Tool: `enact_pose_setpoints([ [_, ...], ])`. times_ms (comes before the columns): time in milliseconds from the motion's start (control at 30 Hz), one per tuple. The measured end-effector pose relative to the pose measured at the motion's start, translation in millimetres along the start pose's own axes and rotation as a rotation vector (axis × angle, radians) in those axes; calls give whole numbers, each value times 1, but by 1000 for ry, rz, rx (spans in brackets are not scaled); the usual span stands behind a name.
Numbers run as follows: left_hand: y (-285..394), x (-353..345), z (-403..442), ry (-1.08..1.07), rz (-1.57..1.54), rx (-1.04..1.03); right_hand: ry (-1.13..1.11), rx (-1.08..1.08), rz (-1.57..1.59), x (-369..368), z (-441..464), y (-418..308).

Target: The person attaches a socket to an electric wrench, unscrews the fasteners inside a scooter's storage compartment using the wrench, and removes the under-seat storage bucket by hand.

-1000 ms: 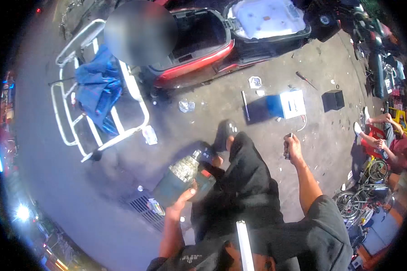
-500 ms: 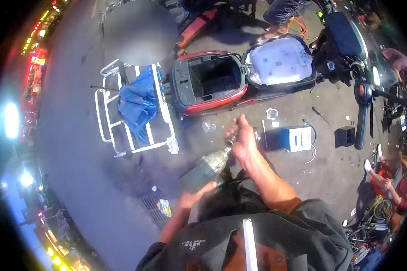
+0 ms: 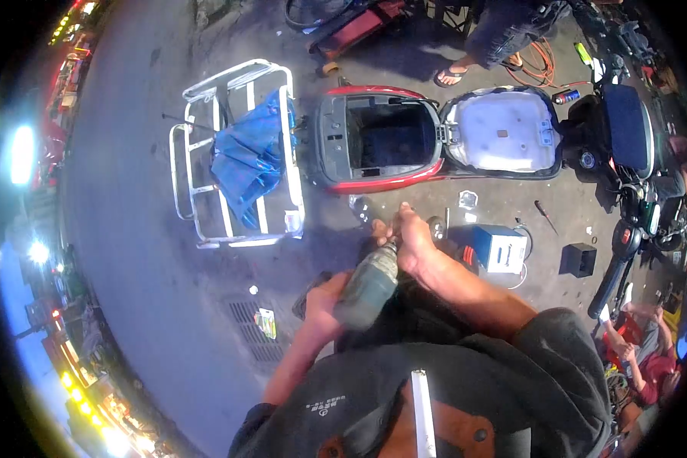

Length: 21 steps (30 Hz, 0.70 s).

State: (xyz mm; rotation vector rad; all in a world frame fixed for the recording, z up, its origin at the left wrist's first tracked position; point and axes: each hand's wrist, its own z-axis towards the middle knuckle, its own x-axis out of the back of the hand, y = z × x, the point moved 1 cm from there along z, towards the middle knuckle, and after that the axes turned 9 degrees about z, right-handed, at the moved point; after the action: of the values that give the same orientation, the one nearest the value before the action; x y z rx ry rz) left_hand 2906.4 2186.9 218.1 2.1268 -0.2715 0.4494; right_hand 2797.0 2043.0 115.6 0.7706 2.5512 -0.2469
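My left hand (image 3: 325, 302) is closed around the grip of a green-and-grey cordless impact wrench (image 3: 368, 288), held in front of my body with its nose pointing away from me. At that nose my right hand (image 3: 414, 238) is closed on a socket, which its fingers largely hide. Beyond both hands stands a red scooter (image 3: 359, 185). Its seat (image 3: 500, 133) is tipped forward with the pale underside up, exposing the dark storage compartment (image 3: 339, 141).
A white metal rack (image 3: 200, 200) with a folded blue umbrella (image 3: 246, 166) is on the left. To the right lie a blue-and-white box (image 3: 502, 246), a screwdriver (image 3: 546, 216) and a black box (image 3: 579, 260). A drain grate (image 3: 246, 330) is lower left. Other people are nearby.
The wrench has swung to the right and points more straight ahead, its nose closer to my right hand. My view has shifted, so the scooter and rack appear farther right and the rack slightly higher.
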Motion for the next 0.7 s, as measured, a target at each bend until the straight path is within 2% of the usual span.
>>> enact_pose_setpoints([
  [100, -6, 23, 12, -38, 453, -29, 19, -51, -71, -21, 1, 2],
  [200, -6, 39, 28, -41, 403, -12, -121, -121, 44, -39, 14, 5],
  [300, -24, 53, 44, -53, 181, 43, -400, -201, 396, -54, 35, 12],
  [400, -41, 54, 53, -81, 281, -155, -512, -212, 570, -75, 38, 13],
  [433, -40, 58, 56, -128, 370, -197, -482, -236, 590, -80, 37, 11],
  [533, -29, 58, 64, -86, 514, -276, -420, -194, 560, -94, 42, 6],
  [567, -28, 51, 65, -122, 560, -153, -413, -203, 534, -93, 49, 6],
  [667, -117, 2, 41, 62, 504, 26, -319, -225, 343, -98, 57, 5],
  [700, -88, 17, 47, 31, 410, 42, -255, -213, 285, -104, 51, 3],
])
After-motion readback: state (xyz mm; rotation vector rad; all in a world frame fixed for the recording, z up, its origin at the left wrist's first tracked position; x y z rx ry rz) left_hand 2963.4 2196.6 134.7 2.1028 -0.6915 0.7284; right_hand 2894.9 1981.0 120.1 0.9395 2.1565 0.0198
